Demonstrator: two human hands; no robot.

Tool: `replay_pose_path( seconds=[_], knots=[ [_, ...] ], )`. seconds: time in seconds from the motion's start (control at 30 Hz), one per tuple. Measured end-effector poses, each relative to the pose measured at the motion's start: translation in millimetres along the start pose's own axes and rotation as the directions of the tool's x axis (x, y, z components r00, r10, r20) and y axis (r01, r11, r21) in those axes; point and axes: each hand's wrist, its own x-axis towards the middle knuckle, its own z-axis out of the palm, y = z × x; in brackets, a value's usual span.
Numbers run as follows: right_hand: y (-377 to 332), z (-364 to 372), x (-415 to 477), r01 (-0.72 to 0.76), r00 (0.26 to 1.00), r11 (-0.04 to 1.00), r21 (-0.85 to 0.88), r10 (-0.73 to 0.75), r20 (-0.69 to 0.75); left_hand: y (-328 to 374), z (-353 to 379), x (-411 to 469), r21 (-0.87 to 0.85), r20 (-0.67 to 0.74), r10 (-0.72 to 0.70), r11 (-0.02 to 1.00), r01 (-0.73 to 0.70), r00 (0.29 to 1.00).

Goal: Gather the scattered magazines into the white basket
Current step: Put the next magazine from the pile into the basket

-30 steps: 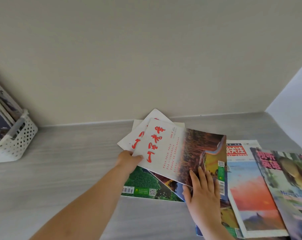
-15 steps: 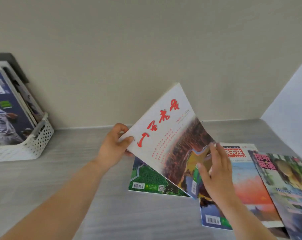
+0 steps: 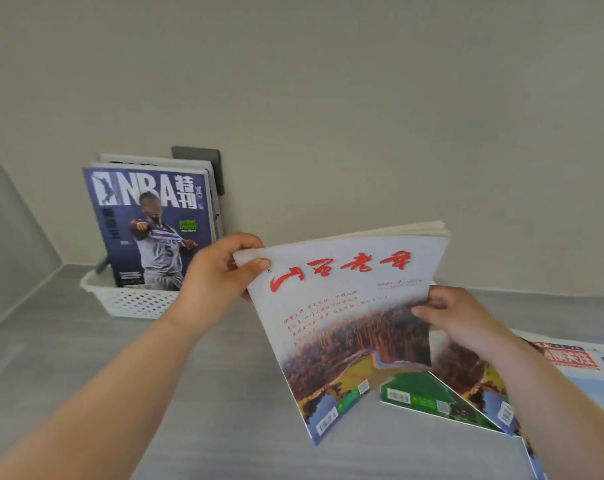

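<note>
While both my hands hold it up off the counter [image 3: 86, 358], the magazine stack [image 3: 345, 306] shows its white cover with big red brush-script Chinese characters across the top, "2025 9" in small red print under them, smaller red lines too blurred to read, and a forest-and-river photo below with barcodes at the lower corner; page edges at the top show several issues pressed together. My left hand [image 3: 217, 271] grips the upper left corner, thumb on the cover front, fingers curled behind. My right hand [image 3: 467, 320] is clamped on the right edge, thumb over the photo, fingers behind the pages. The stack is tilted, lower corner pointing down toward the counter, well clear of the white basket [image 3: 131, 299].

The basket sits to the left against the wall, perforated sides, with a dark blue magazine [image 3: 148, 223] standing upright in it, title "NBA" plus Chinese characters, a player in a jersey reading "WOLVES 5"; more issues stand behind it. A dark grey wall plate [image 3: 203, 161] peeks out behind those.

Under the held stack a green magazine [image 3: 422, 393] lies flat on the counter with barcode and QR code visible. To the right a red-headed magazine [image 3: 570, 362] lies flat, partly hidden by my right forearm, its title blurred
</note>
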Motion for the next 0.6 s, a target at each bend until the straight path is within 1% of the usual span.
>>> replay_pose_path(
  seconds=[0.07, 0.17, 0.27, 0.33, 0.4, 0.47, 0.6],
  knots=[
    [-26.8, 32.7, 5.2, 0.026, 1.000, 0.999, -0.018, -0.026, -0.001, -3.2, -41.2, 5.5, 0.023, -0.073, 0.012, 1.000, -0.010, 0.997],
    [-74.4, 82.9, 15.8, 0.117, 0.991, 0.993, 0.013, -0.116, -0.059, -10.8, -104.4, 20.0, 0.118, -0.199, 0.077, 0.992, -0.054, 0.977],
    [-123.1, 131.6, 28.8, 0.209, 0.970, 0.977, 0.045, -0.201, -0.136, -20.0, -160.6, 43.1, 0.228, -0.303, 0.168, 0.969, -0.100, 0.938],
    [-154.2, 160.7, 36.5, 0.255, 0.954, 0.964, 0.071, -0.239, -0.180, -23.8, -193.1, 61.1, 0.260, -0.376, 0.206, 0.959, -0.111, 0.903],
    [-180.8, 185.4, 42.2, 0.286, 0.940, 0.954, 0.094, -0.260, -0.223, -24.5, -220.2, 78.1, 0.271, -0.420, 0.238, 0.954, -0.129, 0.876],
    [-200.8, 204.7, 47.0, 0.298, 0.933, 0.947, 0.122, -0.262, -0.247, -21.4, -241.0, 93.8, 0.265, -0.433, 0.265, 0.951, -0.159, 0.862],
    [-227.6, 234.1, 60.2, 0.304, 0.922, 0.940, 0.157, -0.248, -0.297, -15.9, -266.8, 124.9, 0.176, -0.479, 0.231, 0.971, -0.165, 0.847]
  ],
)
